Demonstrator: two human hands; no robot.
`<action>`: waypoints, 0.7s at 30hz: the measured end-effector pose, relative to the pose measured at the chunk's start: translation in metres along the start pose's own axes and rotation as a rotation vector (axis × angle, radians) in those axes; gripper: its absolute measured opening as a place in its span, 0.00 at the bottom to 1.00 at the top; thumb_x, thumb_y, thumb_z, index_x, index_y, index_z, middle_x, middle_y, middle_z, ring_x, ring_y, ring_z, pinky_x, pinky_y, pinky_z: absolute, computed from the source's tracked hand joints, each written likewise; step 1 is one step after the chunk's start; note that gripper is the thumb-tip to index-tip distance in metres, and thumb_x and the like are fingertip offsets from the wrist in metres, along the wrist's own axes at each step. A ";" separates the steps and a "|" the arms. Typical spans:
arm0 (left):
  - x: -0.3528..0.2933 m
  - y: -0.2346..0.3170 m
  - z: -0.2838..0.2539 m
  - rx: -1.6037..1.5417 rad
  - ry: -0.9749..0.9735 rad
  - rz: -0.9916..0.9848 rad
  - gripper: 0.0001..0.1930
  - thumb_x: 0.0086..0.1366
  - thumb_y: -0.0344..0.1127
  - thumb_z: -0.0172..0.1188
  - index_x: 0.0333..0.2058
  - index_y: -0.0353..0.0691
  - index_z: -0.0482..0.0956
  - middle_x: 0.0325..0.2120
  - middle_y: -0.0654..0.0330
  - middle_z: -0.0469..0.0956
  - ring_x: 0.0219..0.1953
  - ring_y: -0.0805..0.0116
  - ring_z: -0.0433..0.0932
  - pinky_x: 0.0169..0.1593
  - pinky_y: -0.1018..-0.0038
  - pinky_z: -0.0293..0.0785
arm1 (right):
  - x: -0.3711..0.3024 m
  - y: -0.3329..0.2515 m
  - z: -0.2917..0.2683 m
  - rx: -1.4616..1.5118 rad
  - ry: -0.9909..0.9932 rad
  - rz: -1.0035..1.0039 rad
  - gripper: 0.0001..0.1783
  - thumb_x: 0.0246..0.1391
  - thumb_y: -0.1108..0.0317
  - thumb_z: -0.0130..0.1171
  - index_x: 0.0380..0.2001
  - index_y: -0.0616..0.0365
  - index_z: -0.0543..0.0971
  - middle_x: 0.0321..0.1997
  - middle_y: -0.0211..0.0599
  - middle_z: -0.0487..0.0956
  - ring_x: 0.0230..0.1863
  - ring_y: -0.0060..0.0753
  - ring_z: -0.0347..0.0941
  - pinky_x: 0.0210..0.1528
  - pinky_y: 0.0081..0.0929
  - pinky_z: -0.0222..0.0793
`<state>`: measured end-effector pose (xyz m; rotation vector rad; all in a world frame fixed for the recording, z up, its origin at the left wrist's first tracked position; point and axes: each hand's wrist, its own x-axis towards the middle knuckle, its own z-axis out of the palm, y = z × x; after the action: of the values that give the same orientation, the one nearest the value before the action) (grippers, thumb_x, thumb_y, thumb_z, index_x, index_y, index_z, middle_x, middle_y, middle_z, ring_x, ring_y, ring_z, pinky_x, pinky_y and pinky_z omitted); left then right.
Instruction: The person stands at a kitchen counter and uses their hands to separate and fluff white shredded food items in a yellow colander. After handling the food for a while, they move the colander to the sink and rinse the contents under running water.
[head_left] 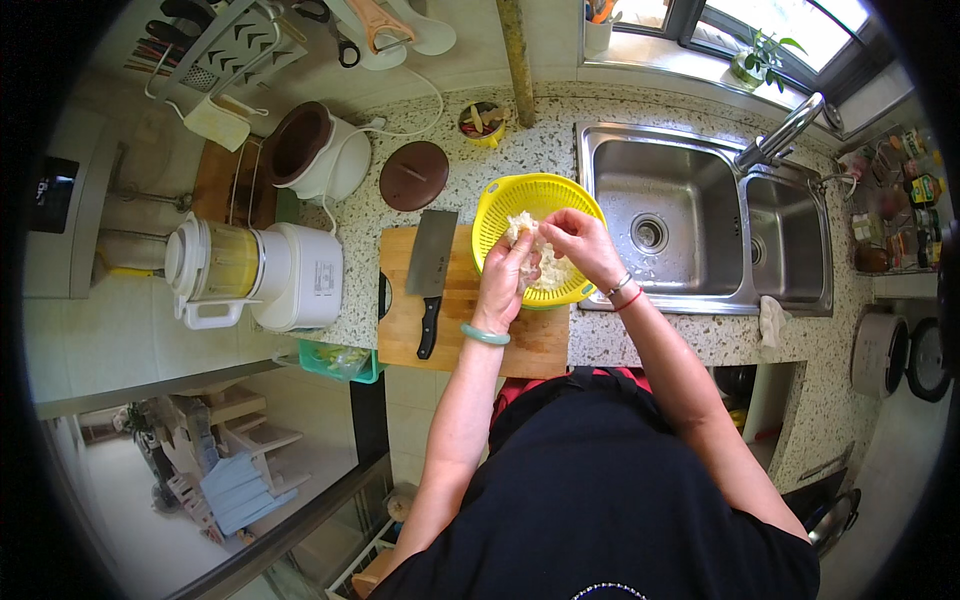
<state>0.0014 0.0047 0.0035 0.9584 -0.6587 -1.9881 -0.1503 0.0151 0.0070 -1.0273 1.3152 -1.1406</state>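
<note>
Over the yellow colander (490, 205) I hold a white frilly clump (521, 224) that looks like soaked white fungus. My left hand (504, 282), with a jade bangle at the wrist, grips the clump from below. My right hand (585, 245) pinches at its right side, thumb and fingers together; its fingertips partly hide what they hold. More white pieces (556, 278) lie in the colander beneath my hands. The colander stands at the right end of the wooden cutting board (400, 258). A cleaver (433, 255) rests on the board left of my left hand, handle toward me.
A double steel sink (665, 190) with a faucet (785, 130) lies to the right. Leftward stand a white blender (300, 275) and a white pot (345, 165); its brown lid (413, 176) lies nearby. A yellow cup (484, 125) is behind the colander, a green bin (340, 360) below the counter edge.
</note>
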 end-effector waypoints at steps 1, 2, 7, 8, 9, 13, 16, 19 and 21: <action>0.000 0.000 -0.001 0.014 -0.004 0.002 0.08 0.66 0.36 0.53 0.43 0.43 0.73 0.29 0.70 0.73 0.26 0.83 0.68 0.25 0.86 0.64 | 0.000 0.000 0.000 -0.023 0.005 -0.003 0.11 0.54 0.64 0.59 0.32 0.64 0.76 0.26 0.29 0.76 0.25 0.16 0.70 0.29 0.17 0.69; 0.001 0.000 -0.001 0.029 -0.007 0.004 0.08 0.66 0.37 0.54 0.42 0.43 0.74 0.29 0.70 0.73 0.26 0.83 0.68 0.25 0.86 0.64 | 0.001 0.001 0.000 -0.045 0.010 -0.007 0.11 0.54 0.65 0.59 0.32 0.64 0.76 0.26 0.29 0.76 0.26 0.15 0.70 0.29 0.17 0.69; 0.001 0.002 -0.001 0.052 -0.009 -0.017 0.08 0.66 0.37 0.54 0.42 0.44 0.75 0.27 0.72 0.72 0.25 0.85 0.67 0.25 0.86 0.63 | 0.002 0.002 0.001 -0.068 0.034 -0.025 0.10 0.53 0.66 0.58 0.31 0.63 0.77 0.26 0.30 0.77 0.26 0.17 0.71 0.31 0.18 0.69; 0.001 0.002 -0.001 0.053 -0.007 -0.023 0.09 0.66 0.37 0.54 0.43 0.44 0.75 0.28 0.72 0.72 0.24 0.84 0.67 0.25 0.86 0.63 | 0.002 0.002 0.001 -0.097 0.033 -0.046 0.10 0.53 0.66 0.58 0.30 0.63 0.77 0.26 0.31 0.77 0.27 0.17 0.71 0.31 0.18 0.69; 0.001 0.001 -0.002 0.061 -0.004 -0.025 0.09 0.66 0.37 0.54 0.43 0.44 0.75 0.27 0.72 0.72 0.24 0.84 0.67 0.25 0.86 0.63 | 0.002 0.002 0.002 -0.126 0.031 -0.066 0.09 0.53 0.66 0.58 0.30 0.63 0.77 0.26 0.31 0.77 0.27 0.18 0.71 0.31 0.18 0.70; 0.001 0.000 -0.004 0.071 0.001 -0.023 0.09 0.66 0.36 0.54 0.43 0.43 0.75 0.27 0.72 0.72 0.24 0.85 0.66 0.25 0.86 0.63 | 0.002 0.004 0.002 -0.198 0.048 -0.131 0.08 0.51 0.68 0.58 0.30 0.63 0.77 0.25 0.35 0.78 0.26 0.22 0.72 0.32 0.21 0.71; 0.001 0.000 -0.004 0.065 0.011 -0.006 0.08 0.65 0.37 0.55 0.41 0.43 0.75 0.27 0.72 0.71 0.24 0.85 0.67 0.25 0.86 0.63 | 0.002 0.005 0.003 -0.216 0.058 -0.183 0.07 0.50 0.70 0.59 0.30 0.63 0.77 0.24 0.38 0.78 0.25 0.25 0.74 0.31 0.23 0.72; 0.001 -0.002 -0.006 0.038 0.013 0.002 0.08 0.65 0.37 0.55 0.40 0.43 0.75 0.27 0.71 0.71 0.25 0.85 0.67 0.25 0.86 0.63 | -0.001 0.000 0.005 -0.297 0.110 -0.240 0.06 0.47 0.72 0.60 0.28 0.63 0.76 0.23 0.40 0.78 0.24 0.29 0.75 0.30 0.25 0.72; 0.001 -0.004 -0.007 0.006 0.012 -0.001 0.08 0.66 0.36 0.54 0.41 0.42 0.74 0.28 0.70 0.72 0.25 0.84 0.67 0.25 0.86 0.63 | -0.002 -0.003 0.007 -0.368 0.171 -0.262 0.06 0.45 0.73 0.60 0.27 0.63 0.75 0.23 0.40 0.78 0.24 0.31 0.76 0.30 0.26 0.72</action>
<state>0.0045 0.0048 -0.0036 0.9735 -0.6584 -1.9805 -0.1436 0.0166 0.0102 -1.4288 1.6003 -1.2282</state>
